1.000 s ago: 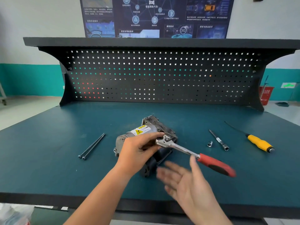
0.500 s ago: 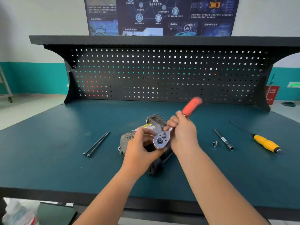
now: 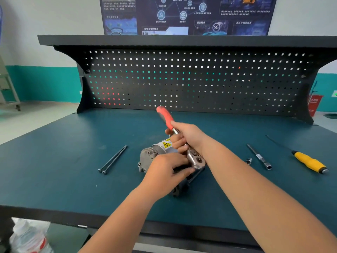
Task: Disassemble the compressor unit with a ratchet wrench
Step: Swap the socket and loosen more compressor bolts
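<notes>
Compressor unit (image 3: 148,156), one only, lies on its side near the front middle of the teal bench top (image 3: 54,170), its grey round end facing left and its dark end towards the front edge. Nearest of all, below the bench at the lower left, is one clear plastic bottle (image 3: 29,238) with a red band; its print is too blurred to read. The left hand (image 3: 164,170) rests on the unit's body with fingers curled down and gripping it, fingertips just beside the steel head of the single ratchet wrench (image 3: 195,159). The right hand (image 3: 188,136) has its fingers wrapped tight round the wrench's metal shank, just below the red grip, which tilts up and away to the left. A white label (image 3: 165,144) on the unit carries one yellow warning triangle; its small text is unreadable. Left of the unit lie two long dark bolts (image 3: 113,159), side by side and touching. To the right sit one small socket (image 3: 249,161), one extension bar (image 3: 259,157) just beside it, and further right one screwdriver (image 3: 308,162) with a yellow handle. Behind stands one black pegboard (image 3: 182,79) under a shelf. Above it hangs one dark poster (image 3: 182,15), where "5G" (image 3: 216,27) reads clearly; the other characters are too small to make out.
</notes>
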Demonstrator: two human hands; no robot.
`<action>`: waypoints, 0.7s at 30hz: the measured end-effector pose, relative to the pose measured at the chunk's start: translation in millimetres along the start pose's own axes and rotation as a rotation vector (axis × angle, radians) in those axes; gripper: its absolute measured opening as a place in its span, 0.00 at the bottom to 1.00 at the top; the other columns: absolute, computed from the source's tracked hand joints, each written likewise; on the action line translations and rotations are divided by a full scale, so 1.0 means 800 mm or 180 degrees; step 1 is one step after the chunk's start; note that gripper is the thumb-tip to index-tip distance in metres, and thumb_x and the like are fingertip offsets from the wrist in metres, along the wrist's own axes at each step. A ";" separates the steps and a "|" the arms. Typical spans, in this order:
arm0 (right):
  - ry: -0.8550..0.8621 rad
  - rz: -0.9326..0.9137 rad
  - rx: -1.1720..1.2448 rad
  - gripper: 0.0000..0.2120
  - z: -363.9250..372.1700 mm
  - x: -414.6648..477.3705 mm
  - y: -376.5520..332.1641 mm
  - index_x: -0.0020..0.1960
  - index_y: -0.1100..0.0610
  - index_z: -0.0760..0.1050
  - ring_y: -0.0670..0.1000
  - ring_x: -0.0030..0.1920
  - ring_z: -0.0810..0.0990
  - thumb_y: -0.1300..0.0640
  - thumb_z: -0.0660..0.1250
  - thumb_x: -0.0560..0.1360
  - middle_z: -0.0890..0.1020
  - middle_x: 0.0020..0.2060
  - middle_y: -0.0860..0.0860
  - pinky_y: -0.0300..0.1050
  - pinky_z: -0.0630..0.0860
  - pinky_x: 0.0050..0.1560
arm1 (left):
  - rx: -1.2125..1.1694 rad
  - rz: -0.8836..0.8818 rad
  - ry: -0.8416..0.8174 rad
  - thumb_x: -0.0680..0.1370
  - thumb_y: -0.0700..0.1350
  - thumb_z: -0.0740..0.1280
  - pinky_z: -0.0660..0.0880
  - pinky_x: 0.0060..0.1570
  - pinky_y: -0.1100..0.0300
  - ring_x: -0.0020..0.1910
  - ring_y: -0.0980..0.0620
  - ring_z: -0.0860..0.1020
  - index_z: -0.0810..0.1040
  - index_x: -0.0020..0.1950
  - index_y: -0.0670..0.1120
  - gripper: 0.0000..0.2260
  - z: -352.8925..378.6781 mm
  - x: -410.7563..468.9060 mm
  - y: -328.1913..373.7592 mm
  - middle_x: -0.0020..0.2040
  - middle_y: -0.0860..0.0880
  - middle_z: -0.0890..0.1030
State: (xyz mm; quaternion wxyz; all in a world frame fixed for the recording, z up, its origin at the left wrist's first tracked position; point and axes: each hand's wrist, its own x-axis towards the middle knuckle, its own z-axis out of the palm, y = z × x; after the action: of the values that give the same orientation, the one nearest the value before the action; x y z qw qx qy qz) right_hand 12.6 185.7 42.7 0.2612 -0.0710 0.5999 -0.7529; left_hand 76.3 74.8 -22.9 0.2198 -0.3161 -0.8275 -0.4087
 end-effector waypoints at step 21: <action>0.0913 -0.0568 0.2475 0.17 -0.026 0.004 -0.038 0.36 0.58 0.65 0.42 0.13 0.60 0.50 0.59 0.80 0.61 0.16 0.46 0.33 0.54 0.14 | -0.0618 -0.0573 -0.0326 0.75 0.36 0.69 0.74 0.49 0.71 0.42 0.63 0.79 0.81 0.48 0.53 0.11 -0.038 0.059 0.013 0.42 0.58 0.83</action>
State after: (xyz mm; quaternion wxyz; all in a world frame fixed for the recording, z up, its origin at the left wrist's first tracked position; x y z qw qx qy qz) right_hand -8.1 207.0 64.6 0.1162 0.0867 0.2930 -0.9451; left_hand 53.7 70.6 29.2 0.1081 -0.2809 -0.8192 -0.4882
